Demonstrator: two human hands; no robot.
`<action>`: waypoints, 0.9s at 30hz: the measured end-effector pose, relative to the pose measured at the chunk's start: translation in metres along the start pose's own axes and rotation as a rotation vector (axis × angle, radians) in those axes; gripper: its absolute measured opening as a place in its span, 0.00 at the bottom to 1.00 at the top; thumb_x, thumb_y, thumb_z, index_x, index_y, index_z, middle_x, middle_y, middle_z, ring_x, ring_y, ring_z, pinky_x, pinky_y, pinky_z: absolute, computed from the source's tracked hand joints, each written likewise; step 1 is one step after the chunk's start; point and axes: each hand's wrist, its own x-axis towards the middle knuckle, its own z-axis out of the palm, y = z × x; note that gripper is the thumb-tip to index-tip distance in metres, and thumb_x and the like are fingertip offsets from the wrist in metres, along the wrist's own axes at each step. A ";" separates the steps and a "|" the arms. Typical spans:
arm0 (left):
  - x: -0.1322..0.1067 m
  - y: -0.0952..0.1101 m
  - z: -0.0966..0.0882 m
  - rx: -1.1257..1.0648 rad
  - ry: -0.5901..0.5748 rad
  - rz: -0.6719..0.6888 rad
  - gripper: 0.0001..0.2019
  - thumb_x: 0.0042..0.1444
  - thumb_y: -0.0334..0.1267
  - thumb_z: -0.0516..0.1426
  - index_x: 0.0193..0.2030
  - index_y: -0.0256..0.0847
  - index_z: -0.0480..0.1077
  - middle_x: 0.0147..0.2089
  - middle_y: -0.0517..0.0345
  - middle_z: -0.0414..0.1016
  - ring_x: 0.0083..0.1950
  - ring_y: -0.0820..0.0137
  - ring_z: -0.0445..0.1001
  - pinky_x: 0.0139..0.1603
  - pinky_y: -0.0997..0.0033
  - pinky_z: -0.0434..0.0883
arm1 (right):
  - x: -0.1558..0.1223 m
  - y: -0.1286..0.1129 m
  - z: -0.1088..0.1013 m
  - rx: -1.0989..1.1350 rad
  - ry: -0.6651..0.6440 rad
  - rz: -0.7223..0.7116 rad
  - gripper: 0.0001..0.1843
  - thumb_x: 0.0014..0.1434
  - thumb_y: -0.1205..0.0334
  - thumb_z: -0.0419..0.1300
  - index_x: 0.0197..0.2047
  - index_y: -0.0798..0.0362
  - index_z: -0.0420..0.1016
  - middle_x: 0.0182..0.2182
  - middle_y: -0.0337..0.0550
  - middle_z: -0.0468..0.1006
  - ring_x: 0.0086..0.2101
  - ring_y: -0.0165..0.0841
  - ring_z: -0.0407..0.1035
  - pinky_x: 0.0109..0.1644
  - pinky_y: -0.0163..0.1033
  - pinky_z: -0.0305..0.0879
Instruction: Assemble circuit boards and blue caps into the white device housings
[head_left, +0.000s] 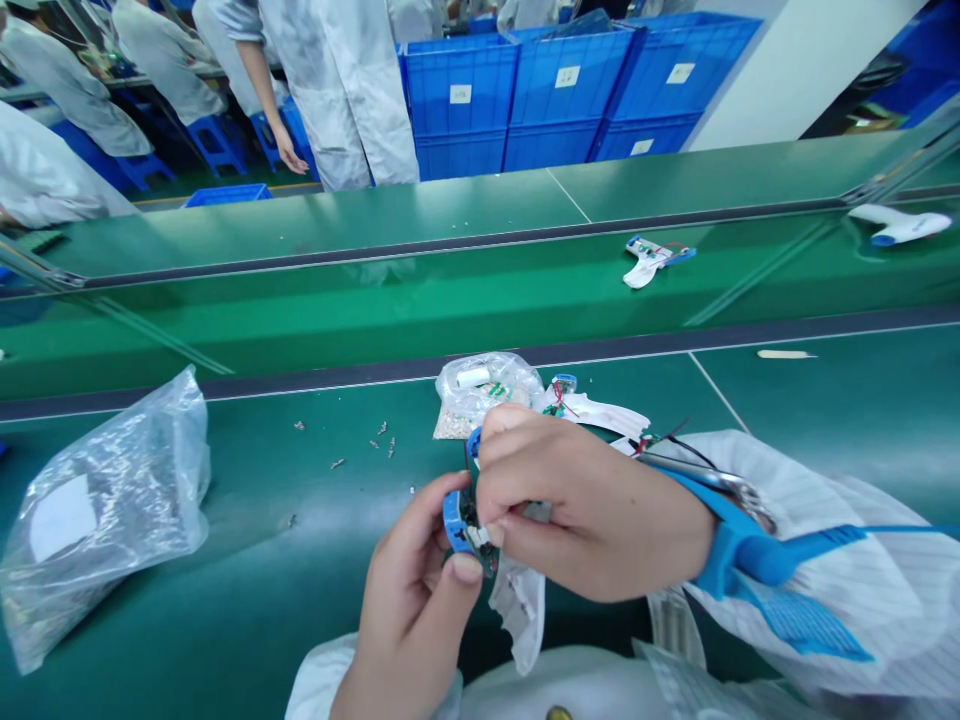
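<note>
Step in hand, as I read it: seating the board or its leads in a half-open housing. The unit (454,522), blue end piece plus circuit board, is up off the surface (247,600) between both hands, low centre. Left grip (416,590) is clamped on the blue end, thumb in front. Right grip (585,500) is curled in against the board, fingertips bunched; can't tell if they pinch a part or just press. White shell piece (521,610) hangs below, probably the same unit's handle.

Next move calls for a steady left hold and a small, careful push with the right, I'd say; snagging a thin wire is the risk.

Containers: small clear bag (491,385) just past the hands, pale bits in the bottom, a white cylinder and green pieces in or on it. Big clear bag (142,530) at left, white label, contents too blurred to name. Blue crates (461,85) stacked at back, labelled; clear plastic (581,25) shows atop one, insides otherwise hidden. Loose metal bits (382,427) lie between the bags
</note>
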 end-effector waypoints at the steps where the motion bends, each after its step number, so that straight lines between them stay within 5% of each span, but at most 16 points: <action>1: 0.000 0.000 -0.002 0.026 -0.013 -0.001 0.16 0.58 0.41 0.55 0.53 0.55 0.66 0.41 0.61 0.75 0.35 0.73 0.72 0.33 0.79 0.70 | 0.000 0.000 0.000 -0.006 -0.010 -0.003 0.11 0.50 0.73 0.49 0.19 0.56 0.64 0.17 0.36 0.65 0.23 0.25 0.55 0.38 0.37 0.53; 6: -0.003 0.001 -0.007 0.264 -0.055 0.053 0.18 0.60 0.42 0.51 0.57 0.53 0.61 0.45 0.58 0.73 0.38 0.69 0.73 0.37 0.72 0.71 | 0.001 0.000 -0.001 -0.047 -0.044 -0.005 0.11 0.49 0.73 0.50 0.18 0.57 0.63 0.16 0.37 0.64 0.24 0.26 0.54 0.37 0.38 0.51; 10: -0.010 0.003 0.003 0.701 0.053 0.109 0.21 0.61 0.45 0.47 0.60 0.48 0.54 0.54 0.48 0.69 0.48 0.60 0.72 0.46 0.60 0.68 | 0.002 -0.006 -0.002 -0.115 -0.060 0.031 0.11 0.48 0.74 0.50 0.17 0.57 0.60 0.16 0.37 0.61 0.24 0.26 0.52 0.36 0.38 0.50; 14: -0.014 0.007 0.021 0.910 0.182 0.111 0.20 0.60 0.49 0.44 0.55 0.42 0.53 0.48 0.43 0.71 0.45 0.56 0.74 0.42 0.53 0.69 | 0.000 -0.016 -0.002 -0.095 -0.086 0.034 0.13 0.51 0.71 0.48 0.16 0.56 0.57 0.17 0.38 0.61 0.23 0.27 0.50 0.36 0.39 0.50; 18: -0.008 0.015 0.025 1.067 0.136 0.066 0.16 0.56 0.42 0.47 0.50 0.42 0.57 0.39 0.47 0.74 0.37 0.56 0.75 0.34 0.54 0.70 | -0.002 -0.013 0.002 -0.001 -0.030 0.031 0.12 0.49 0.73 0.48 0.17 0.55 0.55 0.16 0.36 0.61 0.22 0.26 0.50 0.34 0.37 0.52; 23: 0.002 0.015 0.018 1.140 0.023 0.093 0.18 0.56 0.38 0.46 0.54 0.37 0.56 0.38 0.43 0.75 0.30 0.57 0.76 0.29 0.58 0.70 | 0.000 0.006 0.006 0.099 -0.065 0.150 0.11 0.46 0.76 0.52 0.16 0.56 0.61 0.16 0.35 0.64 0.25 0.26 0.58 0.33 0.33 0.55; 27: 0.003 0.007 0.021 1.144 0.133 0.064 0.19 0.57 0.38 0.46 0.54 0.34 0.55 0.40 0.39 0.75 0.39 0.52 0.77 0.34 0.55 0.71 | 0.000 0.007 0.009 0.208 -0.001 0.385 0.10 0.45 0.76 0.55 0.19 0.55 0.70 0.19 0.35 0.69 0.27 0.26 0.63 0.34 0.31 0.58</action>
